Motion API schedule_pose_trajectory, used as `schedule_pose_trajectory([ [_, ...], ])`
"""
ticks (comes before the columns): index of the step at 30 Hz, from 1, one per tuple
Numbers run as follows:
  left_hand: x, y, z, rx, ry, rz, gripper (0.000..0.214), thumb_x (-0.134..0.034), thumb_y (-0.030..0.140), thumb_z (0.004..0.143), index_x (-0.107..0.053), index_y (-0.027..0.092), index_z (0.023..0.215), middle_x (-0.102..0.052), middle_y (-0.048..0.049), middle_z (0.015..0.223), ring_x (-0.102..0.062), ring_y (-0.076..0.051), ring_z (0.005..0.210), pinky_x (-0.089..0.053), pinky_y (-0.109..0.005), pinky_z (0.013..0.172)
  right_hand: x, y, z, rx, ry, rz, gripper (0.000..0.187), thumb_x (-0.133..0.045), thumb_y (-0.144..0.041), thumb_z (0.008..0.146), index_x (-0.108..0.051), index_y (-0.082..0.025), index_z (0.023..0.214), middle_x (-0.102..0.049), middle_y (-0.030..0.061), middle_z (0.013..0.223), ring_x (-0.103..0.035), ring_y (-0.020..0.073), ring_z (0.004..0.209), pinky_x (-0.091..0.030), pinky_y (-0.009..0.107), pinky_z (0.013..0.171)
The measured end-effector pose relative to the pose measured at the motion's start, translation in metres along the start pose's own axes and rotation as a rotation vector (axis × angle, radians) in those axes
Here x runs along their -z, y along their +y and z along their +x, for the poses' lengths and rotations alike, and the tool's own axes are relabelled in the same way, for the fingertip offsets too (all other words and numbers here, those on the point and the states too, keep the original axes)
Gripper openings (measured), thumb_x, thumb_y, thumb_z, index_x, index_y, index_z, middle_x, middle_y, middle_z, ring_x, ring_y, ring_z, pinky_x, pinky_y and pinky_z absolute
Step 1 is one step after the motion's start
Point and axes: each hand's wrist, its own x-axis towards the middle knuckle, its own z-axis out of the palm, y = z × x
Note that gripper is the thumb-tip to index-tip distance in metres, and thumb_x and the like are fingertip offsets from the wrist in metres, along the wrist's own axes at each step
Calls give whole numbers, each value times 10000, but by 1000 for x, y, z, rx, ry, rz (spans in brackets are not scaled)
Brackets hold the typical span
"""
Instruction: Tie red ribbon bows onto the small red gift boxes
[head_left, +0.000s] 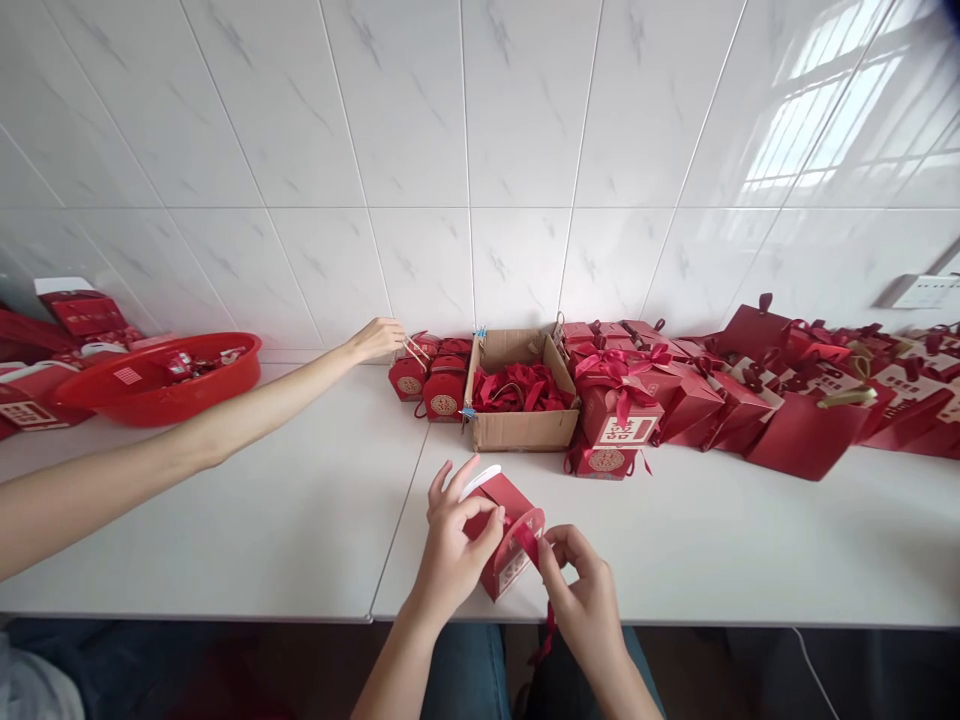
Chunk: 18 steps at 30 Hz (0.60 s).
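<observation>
A small red gift box (501, 535) with a rounded top flap and a white panel stands near the table's front edge. A red ribbon (527, 543) runs across the box's flap, and its tail hangs below the table edge. My right hand (581, 590) is closed, pinching that ribbon between thumb and forefinger. Over the left side of the box, my left hand (455, 540) is closed with thumb and forefinger together on the ribbon's other part; its remaining fingers point up. A white oval piece (481, 480) sticks out behind the box.
A cardboard carton (521, 433) of red ribbons stands behind. Red boxes (444, 390) stand left of it; many more gift boxes (690, 400) crowd the right. Another person's arm (285, 400) reaches across from the left, past a red basin (165, 400), holding a box's cord handle.
</observation>
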Motion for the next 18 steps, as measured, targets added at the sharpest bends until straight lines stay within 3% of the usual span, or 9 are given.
schedule_pose_trajectory([
  [3, 3, 3, 6, -18, 22, -8, 229, -506, 298, 850, -651, 220, 691, -420, -20, 1421, -187, -300, 1376, -272, -581, 1063, 0, -1, 2, 29, -41, 16, 191, -478, -333, 877, -530, -195, 755, -556, 3, 653, -498, 143, 608, -414, 254, 609],
  [6, 9, 9, 12, -40, 44, -29, 222, -507, 295, 855, -654, 225, 703, -435, -12, 1409, -206, -288, 1369, -285, -556, 1069, 2, -3, 5, 106, 30, -16, 149, -502, -317, 869, -579, -194, 836, -605, 68, 864, -568, 199, 832, -446, 321, 772],
  [8, 15, 17, 16, -73, 65, -51, 210, -508, 289, 858, -649, 225, 716, -449, -12, 1396, -221, -277, 1364, -295, -534, 1073, 4, -7, 9, 159, 54, -32, 176, -542, -319, 848, -608, -205, 964, -578, 110, 1062, -527, 247, 1046, -413, 384, 904],
  [11, 27, 33, 19, -171, 71, -92, 193, -510, 268, 860, -649, 227, 732, -449, -6, 1395, -224, -259, 1363, -297, -499, 1084, 7, -15, 15, 193, -79, 21, 292, -567, -332, 841, -598, -238, 1116, -505, 122, 1249, -436, 271, 1208, -365, 429, 993],
  [14, 36, 45, 16, -253, 50, -116, 194, -513, 248, 859, -644, 220, 718, -417, 1, 1417, -204, -262, 1370, -291, -476, 1093, 11, -25, 21, 178, -222, 139, 177, -547, -339, 862, -645, -220, 947, -549, 107, 1199, -495, 254, 1153, -396, 406, 967],
  [18, 32, 36, 7, -181, 99, -167, 152, -459, 239, 892, -606, 226, 858, -428, -39, 1398, -260, -244, 1359, -290, -456, 1094, 25, -41, 29, 179, -160, 281, 122, -567, -308, 861, -613, -213, 801, -613, 67, 1068, -547, 216, 1063, -419, 367, 924],
])
